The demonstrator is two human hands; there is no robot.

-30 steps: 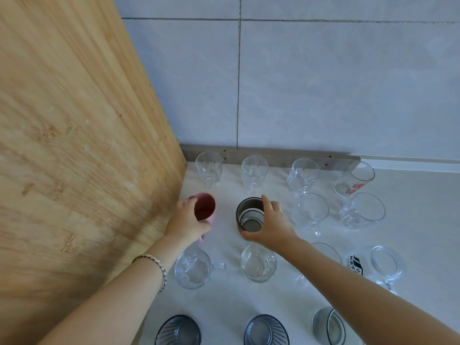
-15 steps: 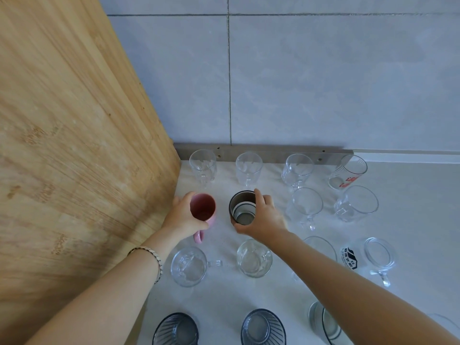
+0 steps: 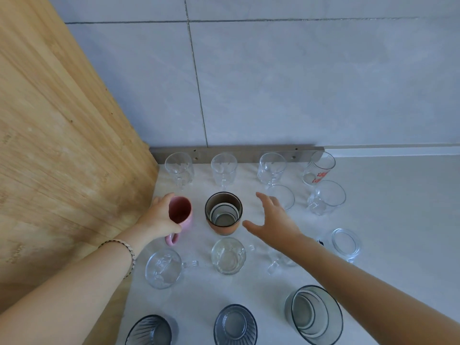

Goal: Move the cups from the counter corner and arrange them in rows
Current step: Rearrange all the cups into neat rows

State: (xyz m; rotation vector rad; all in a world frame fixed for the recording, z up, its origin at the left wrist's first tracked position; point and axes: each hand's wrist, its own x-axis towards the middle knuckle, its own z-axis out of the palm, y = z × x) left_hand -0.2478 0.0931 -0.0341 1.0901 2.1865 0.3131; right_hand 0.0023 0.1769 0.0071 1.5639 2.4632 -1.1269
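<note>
Cups stand in rows on the pale counter. My left hand wraps the pink mug at the left of the second row. Beside it stands a brown ceramic cup with a dark inside. My right hand hovers just right of that cup, fingers spread, touching nothing. The back row has three clear glass mugs and a glass with red print. Clear mugs fill the third row, and dark tinted glasses the front row.
A tall wooden panel closes off the left side, right next to the pink mug. A grey tiled wall rises behind the back row. A clear mug lies at the right, and bare counter stretches beyond it.
My right hand has let go of the brown cup and drawn back to the right with fingers open. My left hand still holds the pink mug in the same spot.
</note>
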